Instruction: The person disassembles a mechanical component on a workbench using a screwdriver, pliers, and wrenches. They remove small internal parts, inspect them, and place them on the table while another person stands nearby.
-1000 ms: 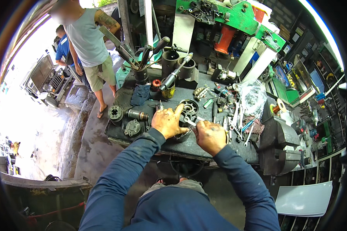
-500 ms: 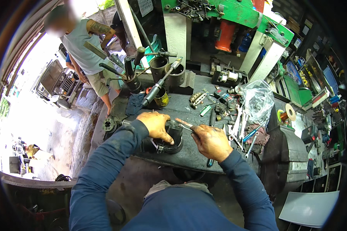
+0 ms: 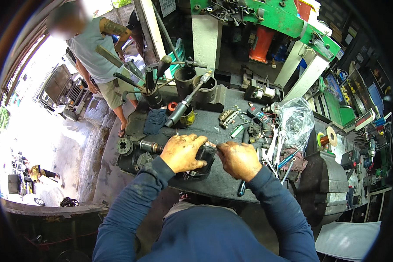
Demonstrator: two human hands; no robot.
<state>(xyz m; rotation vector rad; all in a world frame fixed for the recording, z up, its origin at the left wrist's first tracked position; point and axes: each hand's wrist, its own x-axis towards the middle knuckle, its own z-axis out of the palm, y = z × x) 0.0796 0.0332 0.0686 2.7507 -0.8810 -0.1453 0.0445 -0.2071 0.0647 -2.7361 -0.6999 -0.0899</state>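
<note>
A black cylindrical motor housing [image 3: 200, 170] stands near the bench's front edge. My left hand [image 3: 182, 153] grips it from the left, fingers over its top and thumb toward its near side. My right hand [image 3: 240, 160] is closed just right of the housing, pinching a thin reddish strip [image 3: 210, 144] that reaches the housing's upper rim. Most of the strip lies hidden behind my fingers. Beside my left hand lies a motor armature [image 3: 150, 146] with a copper-coloured section. A round metal end cap [image 3: 125, 146] sits farther left.
A screwdriver-handled tool [image 3: 179, 113] leans across metal cylinders [image 3: 205, 92] at the back. Wrenches [image 3: 273, 146], small parts and a clear plastic bag [image 3: 298, 120] crowd the right. A large vise [image 3: 321, 183] stands at the right edge. A person [image 3: 96, 56] stands beyond the bench's left end.
My right hand has turned and come closer to the housing; the metal tool end by its fingers is now hidden. My left hand has shifted slightly, and more of the armature shows.
</note>
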